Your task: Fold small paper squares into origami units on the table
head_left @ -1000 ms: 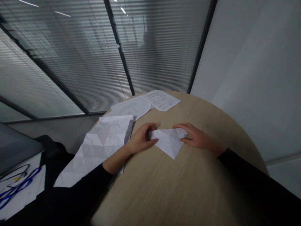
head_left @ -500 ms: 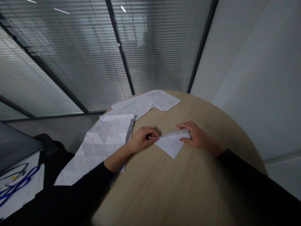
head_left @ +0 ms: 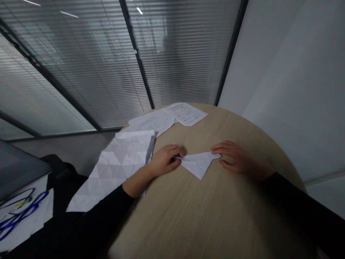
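A folded white paper [head_left: 198,163], roughly a triangle with its point toward me, lies on the wooden table. My left hand [head_left: 165,160] has its fingers closed on the left corner of the paper; the fingertips partly cover that corner. At the opposite corner, my right hand [head_left: 233,156] rests its stretched fingertips on the paper's edge. The right thumb is spread away from those fingers, off the paper.
Left of my hands, a large creased white sheet [head_left: 118,162] overhangs the edge of the round table [head_left: 194,216]. Printed sheets [head_left: 185,113] lie at the far edge. Blue cables [head_left: 24,216] rest on white sheets at lower left. A blind-covered glass wall [head_left: 183,54] stands behind.
My right hand has shifted right, from gripping the paper's right end to touching its corner with thumb and fingers apart. My left hand stays at the left corner.
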### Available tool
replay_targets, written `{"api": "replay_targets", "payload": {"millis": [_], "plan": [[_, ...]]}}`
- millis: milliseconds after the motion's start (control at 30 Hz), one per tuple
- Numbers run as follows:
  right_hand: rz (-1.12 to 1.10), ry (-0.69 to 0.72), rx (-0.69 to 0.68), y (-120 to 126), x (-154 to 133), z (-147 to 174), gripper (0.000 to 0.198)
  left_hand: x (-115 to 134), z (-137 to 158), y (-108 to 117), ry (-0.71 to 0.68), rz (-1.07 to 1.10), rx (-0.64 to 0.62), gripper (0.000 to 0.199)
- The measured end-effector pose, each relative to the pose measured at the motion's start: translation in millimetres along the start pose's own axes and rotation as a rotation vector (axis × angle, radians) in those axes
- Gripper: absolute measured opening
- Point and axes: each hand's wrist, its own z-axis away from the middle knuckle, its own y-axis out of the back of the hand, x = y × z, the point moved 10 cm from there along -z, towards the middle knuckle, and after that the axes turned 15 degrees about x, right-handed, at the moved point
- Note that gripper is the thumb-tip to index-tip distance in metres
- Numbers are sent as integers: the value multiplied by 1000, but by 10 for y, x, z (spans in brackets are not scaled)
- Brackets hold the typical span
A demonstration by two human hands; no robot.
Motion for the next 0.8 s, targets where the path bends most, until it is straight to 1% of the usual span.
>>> {"api": "replay_targets", "payload": {"millis": [133, 233, 333, 433, 500, 600, 667, 733, 800], "plan": [[10, -69, 29, -24, 190, 0, 19, -27, 7, -14, 3, 9, 8, 14], [-1, -125, 34, -82, 295, -14, 15, -55, 18, -38, 11, 10, -2, 15], [-13, -134, 29, -139, 321, -25, 12, -62, 19, -49, 14, 14, -2, 16], [3, -122, 44, -155, 279, -37, 10, -28, 3, -37, 8, -6, 1, 16], [13, -106, 41, -156, 199, -42, 12, 13, -10, -26, -6, -46, -6, 14], [7, -65, 7, -155, 28, -47, 15, 92, -12, -14, -47, -96, -36, 11], [-1, -51, -19, -157, -48, -52, 16, 136, -3, -2, -67, -89, -53, 13], [4, -61, -17, -153, -51, -62, 17, 161, 6, 16, -69, -46, -58, 17], [8, -90, -8, -170, 0, -67, 17, 148, 6, 33, -48, -11, -48, 15]]}}
